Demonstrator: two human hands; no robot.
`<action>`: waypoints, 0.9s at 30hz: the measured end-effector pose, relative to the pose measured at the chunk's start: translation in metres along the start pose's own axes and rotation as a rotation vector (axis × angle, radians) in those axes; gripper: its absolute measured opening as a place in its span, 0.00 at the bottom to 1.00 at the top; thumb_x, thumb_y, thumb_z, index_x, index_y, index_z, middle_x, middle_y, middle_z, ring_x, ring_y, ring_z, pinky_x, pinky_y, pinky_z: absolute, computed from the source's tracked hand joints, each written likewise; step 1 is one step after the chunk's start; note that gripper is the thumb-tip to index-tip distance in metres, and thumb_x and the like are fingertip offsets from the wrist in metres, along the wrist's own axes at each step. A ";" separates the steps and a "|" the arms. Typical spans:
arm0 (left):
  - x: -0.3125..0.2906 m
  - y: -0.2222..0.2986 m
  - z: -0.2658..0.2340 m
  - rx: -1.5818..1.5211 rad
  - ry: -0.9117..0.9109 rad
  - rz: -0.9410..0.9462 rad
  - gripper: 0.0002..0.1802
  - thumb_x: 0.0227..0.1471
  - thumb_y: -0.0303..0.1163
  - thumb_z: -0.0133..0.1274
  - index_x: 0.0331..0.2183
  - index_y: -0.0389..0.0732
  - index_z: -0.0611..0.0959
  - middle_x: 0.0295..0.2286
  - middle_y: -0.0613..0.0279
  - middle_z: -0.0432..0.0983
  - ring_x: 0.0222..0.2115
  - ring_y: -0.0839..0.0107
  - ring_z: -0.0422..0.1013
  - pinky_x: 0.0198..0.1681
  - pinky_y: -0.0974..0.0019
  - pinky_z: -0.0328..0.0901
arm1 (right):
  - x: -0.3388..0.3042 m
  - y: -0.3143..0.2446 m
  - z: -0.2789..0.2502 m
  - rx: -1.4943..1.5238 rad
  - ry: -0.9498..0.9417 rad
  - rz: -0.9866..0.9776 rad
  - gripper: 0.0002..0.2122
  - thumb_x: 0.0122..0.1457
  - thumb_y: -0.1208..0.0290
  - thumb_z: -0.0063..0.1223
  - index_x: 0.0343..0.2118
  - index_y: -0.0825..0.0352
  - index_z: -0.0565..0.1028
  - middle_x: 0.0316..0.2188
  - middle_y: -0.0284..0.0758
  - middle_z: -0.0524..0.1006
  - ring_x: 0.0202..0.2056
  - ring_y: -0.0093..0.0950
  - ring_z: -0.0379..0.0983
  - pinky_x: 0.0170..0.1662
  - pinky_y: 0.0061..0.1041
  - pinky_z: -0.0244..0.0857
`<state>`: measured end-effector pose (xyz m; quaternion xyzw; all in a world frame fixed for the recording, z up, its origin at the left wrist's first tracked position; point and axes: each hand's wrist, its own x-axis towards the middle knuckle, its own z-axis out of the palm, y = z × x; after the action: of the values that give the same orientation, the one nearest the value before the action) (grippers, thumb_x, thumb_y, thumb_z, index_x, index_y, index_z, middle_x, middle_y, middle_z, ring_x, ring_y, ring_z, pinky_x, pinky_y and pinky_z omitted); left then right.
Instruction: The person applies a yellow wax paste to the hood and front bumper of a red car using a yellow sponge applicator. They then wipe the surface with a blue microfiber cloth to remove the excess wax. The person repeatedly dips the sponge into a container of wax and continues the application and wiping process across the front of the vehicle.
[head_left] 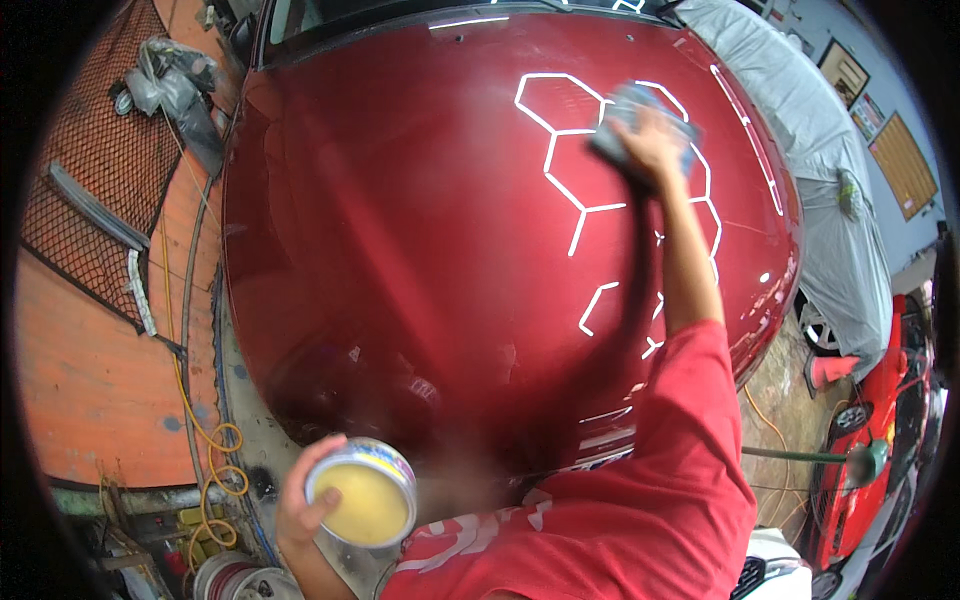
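Low in the head view, my left hand point(300, 515) grips an open round tin point(365, 505) of pale yellow paste, its thumb over the rim. The tin is tilted, so the paste inside faces up. My right hand point(655, 148) is stretched far over the red car hood point(400, 190), pressing a blue-grey cloth point(630, 105) against the paint. Motion blurs the hand and cloth, and the fingers lie over the cloth. Hazy smears cross the hood's middle. White hexagon-shaped light reflections show on its right half around the cloth.
On the left are an orange panel point(90, 380), black netting point(100, 150), a coiled yellow hose point(215, 440) and wheel rims point(240, 580). A car under a grey cover point(800, 140) stands right, with another red car point(860, 440) nearer and a green-shaded lamp point(868, 463) beside it.
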<state>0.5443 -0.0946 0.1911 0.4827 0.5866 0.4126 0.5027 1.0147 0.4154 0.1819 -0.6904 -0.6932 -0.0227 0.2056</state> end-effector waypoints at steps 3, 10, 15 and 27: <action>0.059 0.028 -0.010 -0.066 -0.053 0.064 0.46 0.45 0.50 0.64 0.58 0.31 0.68 0.51 0.51 0.70 0.52 0.65 0.67 0.57 0.63 0.59 | -0.088 -0.171 0.044 0.002 0.172 -0.579 0.41 0.53 0.28 0.42 0.64 0.52 0.63 0.66 0.42 0.58 0.67 0.44 0.49 0.66 0.53 0.43; 0.017 -0.022 -0.100 -0.156 0.324 0.097 0.47 0.45 0.51 0.62 0.58 0.29 0.67 0.50 0.47 0.70 0.51 0.58 0.69 0.58 0.61 0.59 | 0.034 -0.019 -0.006 -0.619 0.092 -0.371 0.22 0.65 0.47 0.41 0.63 0.30 0.61 0.67 0.43 0.56 0.64 0.50 0.55 0.63 0.52 0.52; 0.057 0.005 -0.118 -0.070 0.397 0.116 0.45 0.47 0.51 0.59 0.57 0.30 0.67 0.49 0.47 0.71 0.51 0.59 0.69 0.57 0.60 0.60 | 0.066 -0.293 0.079 0.038 0.218 -0.409 0.37 0.55 0.30 0.42 0.63 0.48 0.65 0.63 0.43 0.63 0.63 0.46 0.56 0.66 0.51 0.46; 0.113 0.024 -0.126 0.142 -0.137 0.273 0.39 0.46 0.50 0.60 0.51 0.28 0.75 0.42 0.45 0.75 0.43 0.59 0.73 0.48 0.62 0.66 | 0.070 -0.086 0.031 -0.645 0.131 -0.636 0.24 0.64 0.61 0.45 0.63 0.37 0.62 0.68 0.40 0.55 0.68 0.47 0.49 0.66 0.48 0.49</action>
<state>0.4199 0.0210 0.2126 0.6189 0.5079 0.4007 0.4454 0.9262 0.4882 0.1972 -0.4691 -0.8138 -0.3430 0.0065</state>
